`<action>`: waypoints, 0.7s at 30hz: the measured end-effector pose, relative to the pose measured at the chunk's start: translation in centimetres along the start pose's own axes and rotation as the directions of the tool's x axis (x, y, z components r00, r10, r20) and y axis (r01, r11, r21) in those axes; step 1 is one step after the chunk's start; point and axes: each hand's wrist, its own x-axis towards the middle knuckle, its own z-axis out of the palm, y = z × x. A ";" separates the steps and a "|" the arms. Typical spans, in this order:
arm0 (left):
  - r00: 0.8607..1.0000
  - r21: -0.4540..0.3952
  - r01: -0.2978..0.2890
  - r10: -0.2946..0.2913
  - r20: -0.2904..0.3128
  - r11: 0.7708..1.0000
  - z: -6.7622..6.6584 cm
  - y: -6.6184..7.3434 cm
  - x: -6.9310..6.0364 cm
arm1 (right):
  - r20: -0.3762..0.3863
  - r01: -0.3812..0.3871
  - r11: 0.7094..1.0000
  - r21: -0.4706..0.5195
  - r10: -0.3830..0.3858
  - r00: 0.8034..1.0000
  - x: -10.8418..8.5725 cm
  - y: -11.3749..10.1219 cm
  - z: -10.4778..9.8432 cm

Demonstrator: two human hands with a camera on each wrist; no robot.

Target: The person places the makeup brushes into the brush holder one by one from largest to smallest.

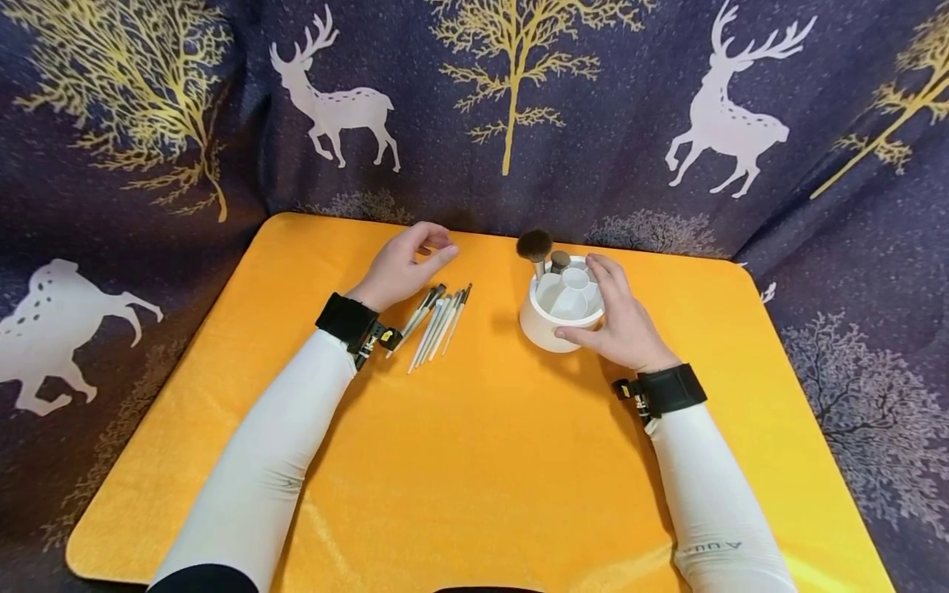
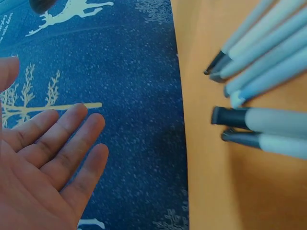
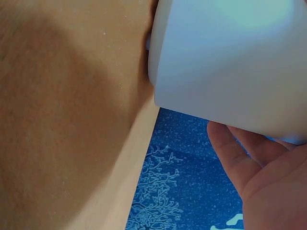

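A white round brush holder (image 1: 544,329) with inner compartments stands on the table's right half. My right hand (image 1: 628,323) grips it from the right, thumb at the front and fingers along the far rim. Two makeup brushes are in the holder: a large fluffy dark one (image 1: 535,245) and a shorter dense one (image 1: 559,262). In the right wrist view the holder's smooth wall (image 3: 225,62) fills the upper right. My left hand (image 1: 400,268) hovers beside several loose makeup brushes (image 1: 437,325), fingers extended and holding nothing. Those brushes (image 2: 273,43) have pale handles and dark tips.
A yellow-orange cloth covers the table (image 1: 474,461), which has rounded corners. Behind it and at both sides hangs a dark blue curtain (image 1: 430,107) printed with white deer and golden trees. The loose brushes lie left of the holder, handles towards the person.
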 end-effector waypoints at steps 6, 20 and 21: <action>1.000 -0.012 0.013 -0.013 -0.022 1.000 -0.3 -0.6 -0.6 | -0.009 0.012 1.000 -0.001 -0.012 1.000 0.2 0.0 0.0; 0.995 -0.032 0.082 -0.083 -0.050 0.996 -0.9 -2.1 -2.1 | 0.062 -0.012 0.997 -0.081 0.017 0.998 0.0 -0.7 -1.1; 0.995 -0.033 0.082 -0.083 -0.054 0.996 -0.9 -2.1 -2.2 | 0.065 -0.013 0.996 -0.092 0.019 0.998 0.0 -0.7 -1.2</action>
